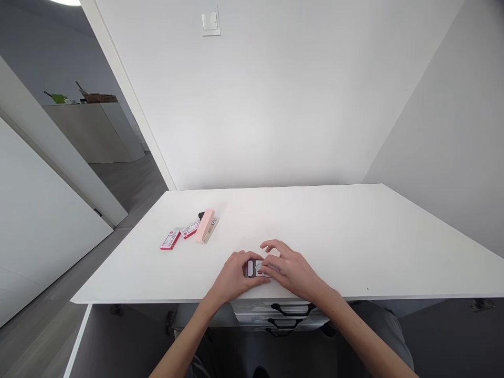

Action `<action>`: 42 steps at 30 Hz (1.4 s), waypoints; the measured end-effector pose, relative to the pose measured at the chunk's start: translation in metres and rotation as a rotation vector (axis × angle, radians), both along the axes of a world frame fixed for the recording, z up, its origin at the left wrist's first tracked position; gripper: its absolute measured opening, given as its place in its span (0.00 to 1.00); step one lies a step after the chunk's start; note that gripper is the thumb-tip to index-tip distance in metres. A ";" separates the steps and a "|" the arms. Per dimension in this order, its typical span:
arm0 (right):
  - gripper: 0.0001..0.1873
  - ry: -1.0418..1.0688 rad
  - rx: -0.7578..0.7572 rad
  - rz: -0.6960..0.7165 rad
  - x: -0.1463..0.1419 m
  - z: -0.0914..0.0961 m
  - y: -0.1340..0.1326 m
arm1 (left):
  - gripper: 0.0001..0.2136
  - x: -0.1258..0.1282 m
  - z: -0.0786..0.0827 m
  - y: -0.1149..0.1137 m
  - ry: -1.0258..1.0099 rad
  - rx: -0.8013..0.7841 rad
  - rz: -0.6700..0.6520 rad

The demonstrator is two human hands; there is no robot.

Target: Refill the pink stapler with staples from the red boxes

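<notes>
In front of me, close to the table's near edge, an opened small white-and-red box [249, 269] shows dark grey contents that look like staples. My left hand [236, 274] grips the box from its left, thumb on the near side and fingers on the far side. Over the box's right part, my right hand [285, 266] pinches a small light-grey piece [258, 268] between thumb and index finger, its other fingers raised; the piece looks like a strip of staples. Farther left lie a pink stapler [205, 226] and two similar boxes, one box [190, 229] beside it and another box [170, 240] farther left.
A small black object [201, 215] is partly hidden behind the stapler. The white table [334, 231] meets a white wall [275, 105] at the back. Below its front edge are drawers with black handles [293, 310]. An open doorway is at the left.
</notes>
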State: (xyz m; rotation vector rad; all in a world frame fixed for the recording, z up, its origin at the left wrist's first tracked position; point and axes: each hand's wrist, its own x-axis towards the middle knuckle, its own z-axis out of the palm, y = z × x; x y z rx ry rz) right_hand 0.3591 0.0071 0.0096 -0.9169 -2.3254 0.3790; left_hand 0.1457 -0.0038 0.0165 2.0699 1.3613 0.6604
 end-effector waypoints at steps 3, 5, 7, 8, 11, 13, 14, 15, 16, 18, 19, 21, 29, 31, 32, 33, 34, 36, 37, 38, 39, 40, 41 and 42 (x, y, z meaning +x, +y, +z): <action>0.13 -0.119 0.075 0.027 0.000 0.013 0.003 | 0.18 0.000 -0.001 0.000 -0.030 0.008 0.004; 0.14 -0.161 0.100 0.044 0.000 0.021 0.003 | 0.19 -0.001 -0.003 0.000 -0.023 0.012 0.016; 0.14 -0.184 0.109 0.056 0.000 0.027 0.002 | 0.20 -0.001 -0.004 -0.001 -0.006 0.012 0.020; 0.13 -0.194 0.107 0.063 -0.001 0.029 0.002 | 0.20 -0.001 -0.004 -0.001 -0.001 0.012 0.017; 0.12 -0.223 0.065 0.090 -0.002 0.036 0.002 | 0.19 -0.001 -0.002 -0.002 -0.010 0.018 -0.002; 0.11 -0.231 0.014 0.117 -0.004 0.040 0.003 | 0.18 -0.002 -0.001 -0.001 -0.016 0.021 -0.016; 0.11 -0.226 -0.013 0.129 -0.005 0.042 0.005 | 0.18 -0.002 -0.001 -0.001 -0.017 0.021 -0.021; 0.12 -0.219 -0.040 0.139 -0.005 0.045 0.006 | 0.18 -0.002 -0.001 -0.001 -0.016 0.021 -0.024; 0.12 -0.212 -0.065 0.147 -0.007 0.047 0.007 | 0.17 -0.002 -0.001 -0.001 -0.013 0.020 -0.026; 0.13 -0.212 -0.105 0.161 -0.010 0.050 0.010 | 0.17 -0.002 -0.002 0.000 0.000 0.027 -0.019; 0.13 -0.220 -0.119 0.167 -0.012 0.052 0.011 | 0.17 -0.002 -0.002 0.000 0.009 0.032 -0.014; 0.14 -0.238 -0.141 0.167 -0.016 0.053 0.013 | 0.17 -0.002 -0.002 0.000 0.024 0.041 -0.009; 0.14 -0.168 -0.136 0.060 -0.011 0.041 0.017 | 0.19 -0.003 -0.003 -0.002 -0.010 0.023 -0.001; 0.12 -0.079 -0.203 -0.010 -0.002 0.032 0.016 | 0.21 -0.003 -0.003 -0.003 -0.036 0.011 0.010; 0.12 -0.022 -0.263 -0.053 0.003 0.027 0.015 | 0.22 -0.003 -0.002 -0.003 -0.052 0.006 0.019; 0.13 0.042 -0.336 -0.096 0.009 0.021 0.014 | 0.23 -0.004 -0.001 -0.003 -0.068 -0.004 0.028; 0.14 0.104 -0.414 -0.128 0.013 0.016 0.013 | 0.22 -0.004 0.000 -0.003 -0.086 -0.016 0.039; 0.18 0.201 -0.550 -0.152 0.020 0.007 0.010 | 0.21 -0.004 0.002 -0.004 -0.132 -0.036 0.067; 0.20 0.233 -0.606 -0.142 0.021 0.005 0.009 | 0.21 -0.004 0.004 -0.004 -0.154 -0.041 0.079; 0.22 0.259 -0.654 -0.118 0.022 0.003 0.007 | 0.21 -0.004 0.005 -0.004 -0.173 -0.039 0.092; 0.24 0.282 -0.698 -0.083 0.021 0.003 0.005 | 0.20 -0.004 0.006 -0.004 -0.188 -0.033 0.102; 0.26 0.304 -0.736 -0.045 0.019 0.003 0.004 | 0.21 -0.003 0.007 -0.004 -0.198 -0.026 0.108; 0.27 0.327 -0.764 -0.007 0.016 0.003 0.003 | 0.20 -0.003 0.008 -0.004 -0.204 -0.026 0.104; 0.27 0.350 -0.781 0.023 0.013 0.003 0.003 | 0.20 -0.003 0.009 -0.005 -0.206 -0.031 0.095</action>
